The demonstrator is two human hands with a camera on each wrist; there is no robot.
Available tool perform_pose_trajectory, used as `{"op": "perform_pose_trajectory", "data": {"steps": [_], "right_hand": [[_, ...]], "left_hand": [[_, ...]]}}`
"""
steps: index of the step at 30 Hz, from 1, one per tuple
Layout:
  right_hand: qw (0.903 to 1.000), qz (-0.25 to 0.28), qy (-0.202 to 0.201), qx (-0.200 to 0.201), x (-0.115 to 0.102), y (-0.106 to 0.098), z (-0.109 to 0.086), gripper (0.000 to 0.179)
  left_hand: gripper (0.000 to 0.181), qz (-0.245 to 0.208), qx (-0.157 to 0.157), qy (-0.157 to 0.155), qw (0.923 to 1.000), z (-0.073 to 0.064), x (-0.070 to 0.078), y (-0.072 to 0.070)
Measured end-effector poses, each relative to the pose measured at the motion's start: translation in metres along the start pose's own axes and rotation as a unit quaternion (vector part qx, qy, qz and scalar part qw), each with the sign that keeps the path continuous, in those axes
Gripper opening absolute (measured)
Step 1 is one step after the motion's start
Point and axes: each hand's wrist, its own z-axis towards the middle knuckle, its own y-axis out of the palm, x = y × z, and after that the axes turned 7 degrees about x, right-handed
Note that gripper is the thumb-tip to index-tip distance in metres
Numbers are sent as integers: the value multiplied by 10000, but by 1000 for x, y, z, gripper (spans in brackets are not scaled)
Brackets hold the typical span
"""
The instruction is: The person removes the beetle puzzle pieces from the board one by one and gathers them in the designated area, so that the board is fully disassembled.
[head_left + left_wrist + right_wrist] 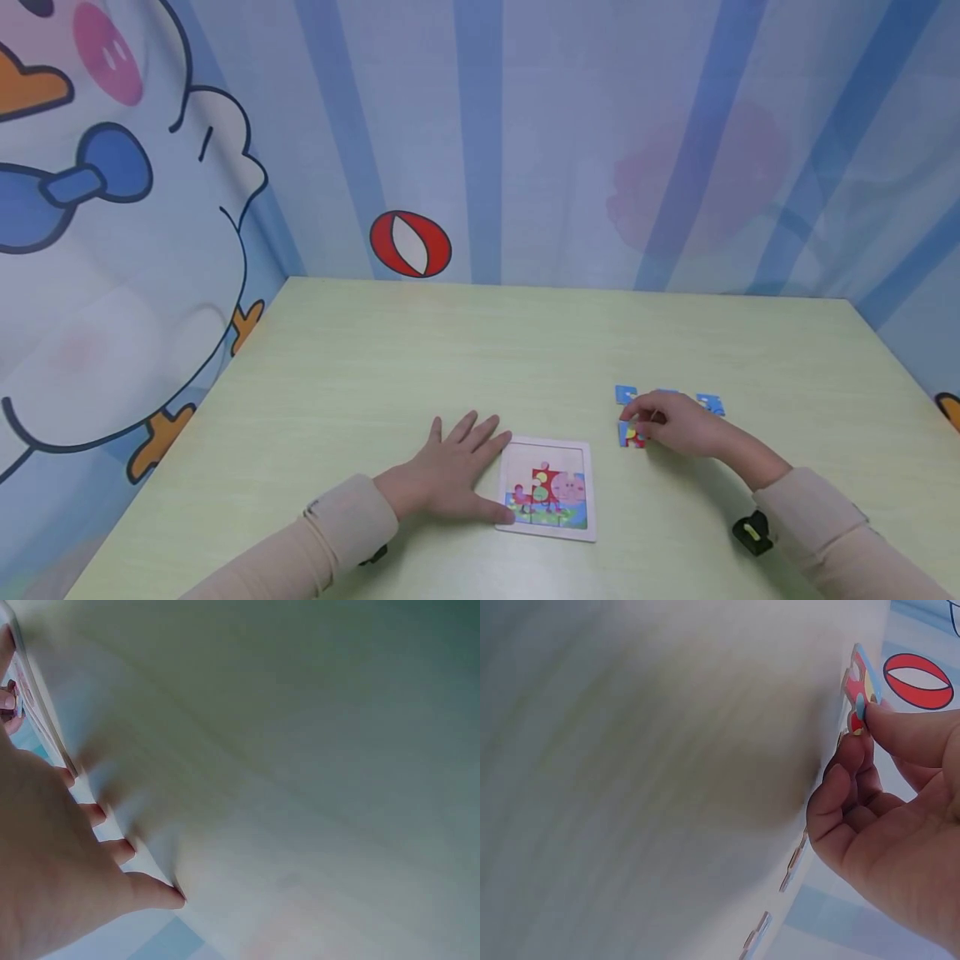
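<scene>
My left hand lies spread on the table, its thumb on the lower left corner of a white-framed jigsaw board and its little-finger-free fingertips near the upper left corner. Joined pieces with a pink pig fill the lower and right part of the board; its upper left is bare. To the right of the board, my right hand pinches a blue, red and yellow jigsaw piece between thumb and fingers. In the right wrist view that piece stands tilted up at the thumb tip.
Loose blue jigsaw pieces lie just beyond the right hand, one at its left and another piece at its right; a further one is mostly hidden behind the hand. The pale table ends at a printed curtain.
</scene>
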Motion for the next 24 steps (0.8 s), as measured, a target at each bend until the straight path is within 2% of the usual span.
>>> {"op": "perform_pose_trajectory", "data": {"steps": [17,24], "right_hand": [[9998,-102,128,-72,-1,-3,0,16],[9996,198,154,-108,-13,-7,1,24]], "left_hand": [[101,-74,-54,-30,10000,-1,3,-4],[101,-84,-38,-46,9999,-1,2,-4]]}}
